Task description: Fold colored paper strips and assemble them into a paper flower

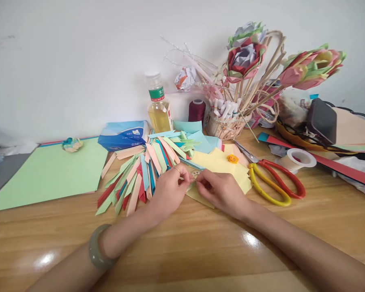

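Observation:
Both hands meet at the middle of the desk, thumbs and fingers pinched close together. My left hand [171, 187], with a ring on one finger, and my right hand [221, 190] pinch at something tiny between them that I cannot make out. Just left of them spreads a pile of folded paper strips [136, 172] in green, pink, red and blue. Yellow paper sheets [209, 161] lie behind and under the fingers, with a small orange paper flower [232, 158] on top. To the right rest scissors [273, 178] with one red and one yellow handle.
Green paper sheets [48, 174] lie at left, near a blue tissue pack [123, 136]. Behind stand a drink bottle [158, 109], a dark thread spool [197, 110] and a basket [225, 126] with paper flowers. A tape roll [298, 159] and a red strip [337, 164] are at right.

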